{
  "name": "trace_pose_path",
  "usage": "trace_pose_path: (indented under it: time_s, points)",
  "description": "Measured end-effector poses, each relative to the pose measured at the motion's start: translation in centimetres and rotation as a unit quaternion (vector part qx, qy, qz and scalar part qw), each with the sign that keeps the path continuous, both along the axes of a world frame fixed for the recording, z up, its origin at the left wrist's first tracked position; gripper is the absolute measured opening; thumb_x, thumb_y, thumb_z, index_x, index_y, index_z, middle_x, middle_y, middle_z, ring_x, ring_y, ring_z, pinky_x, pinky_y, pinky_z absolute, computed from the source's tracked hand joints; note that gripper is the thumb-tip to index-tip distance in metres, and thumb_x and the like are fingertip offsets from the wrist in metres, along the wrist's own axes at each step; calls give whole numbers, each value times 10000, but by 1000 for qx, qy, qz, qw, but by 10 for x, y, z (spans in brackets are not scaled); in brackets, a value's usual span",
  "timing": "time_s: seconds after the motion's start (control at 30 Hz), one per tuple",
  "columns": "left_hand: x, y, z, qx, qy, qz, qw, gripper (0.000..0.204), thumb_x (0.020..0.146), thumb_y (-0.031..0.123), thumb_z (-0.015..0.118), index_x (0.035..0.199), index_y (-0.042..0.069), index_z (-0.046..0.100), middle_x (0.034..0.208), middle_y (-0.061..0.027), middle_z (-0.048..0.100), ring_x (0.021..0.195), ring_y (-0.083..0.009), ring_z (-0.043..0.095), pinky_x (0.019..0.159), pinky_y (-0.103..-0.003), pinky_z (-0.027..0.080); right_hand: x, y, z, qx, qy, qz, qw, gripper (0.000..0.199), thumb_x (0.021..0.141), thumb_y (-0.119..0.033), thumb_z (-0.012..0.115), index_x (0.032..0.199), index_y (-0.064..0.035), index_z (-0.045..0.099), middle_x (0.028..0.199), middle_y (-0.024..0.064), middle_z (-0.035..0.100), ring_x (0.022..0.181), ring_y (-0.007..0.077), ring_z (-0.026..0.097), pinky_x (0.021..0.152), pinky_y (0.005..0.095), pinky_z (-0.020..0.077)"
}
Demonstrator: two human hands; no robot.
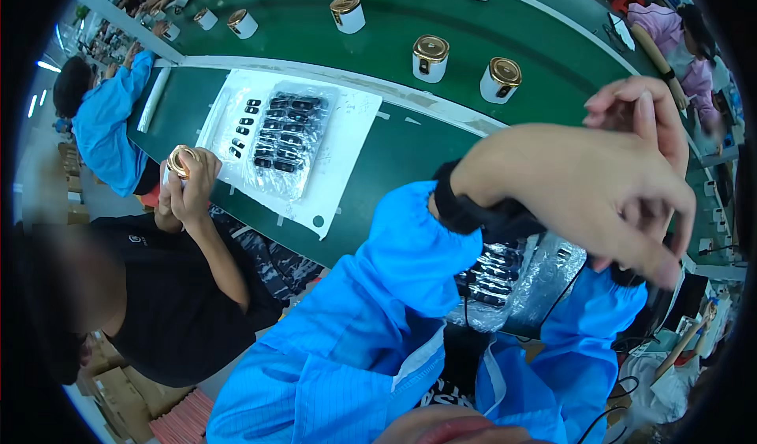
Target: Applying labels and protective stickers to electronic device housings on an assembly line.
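Note:
Both my hands are raised close to the camera, above the green bench. My left hand comes out of a blue sleeve with a black cuff; its fingers curl down to the right. My right hand is mostly hidden behind it, and only its bent fingers show above the left hand. The two hands overlap and seem to touch. I see no object in either hand. Below my forearms lies a plastic-wrapped tray of small black parts, partly covered by my sleeves.
A second tray of black parts lies on a white sheet. White cylinders with gold tops stand on the green belt. A person in black at left holds one. Other workers sit far left and upper right.

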State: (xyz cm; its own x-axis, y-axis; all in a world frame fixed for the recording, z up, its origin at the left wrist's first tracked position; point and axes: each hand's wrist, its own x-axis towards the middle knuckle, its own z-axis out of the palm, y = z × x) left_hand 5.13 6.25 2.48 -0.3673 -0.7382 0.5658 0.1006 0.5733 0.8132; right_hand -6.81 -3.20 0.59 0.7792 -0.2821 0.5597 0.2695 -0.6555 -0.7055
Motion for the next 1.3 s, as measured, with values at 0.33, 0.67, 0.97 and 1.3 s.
trace_pose_path:
  time_s: [0.33,0.67,0.97,1.3]
  points:
    - [19,-34,-27,86,62,50,993,227,1012,227,685,1071,14,732,883,-90,733,710,-145,710,583,-268,558,-91,-52,10,152,360,-193,900,601,937,-293,779,1481,-105,602,1382,299,640,1154,268,698,993,324,510]
    - [-39,-79,-97,120,-398,68,907,203,943,183,718,1062,19,719,967,-108,751,770,-217,720,639,-339,558,-182,-6,-112,-98,388,-146,905,230,826,-14,771,1036,-41,679,1022,106,672,994,362,654,817,449,542]
    - [-78,-97,-146,252,-412,46,874,244,776,51,606,970,-12,741,789,-149,740,710,-265,727,627,-409,556,-180,-6,-112,-71,326,-170,927,272,788,-7,803,1026,-31,673,1026,131,656,1000,384,643,832,462,532]
    - [-75,-94,-131,393,-354,33,848,284,808,63,612,1072,-1,694,820,-89,742,672,-208,719,554,-354,573,-172,-3,-105,-125,363,-151,911,258,751,9,807,949,-8,643,994,150,648,963,397,640,817,454,535]
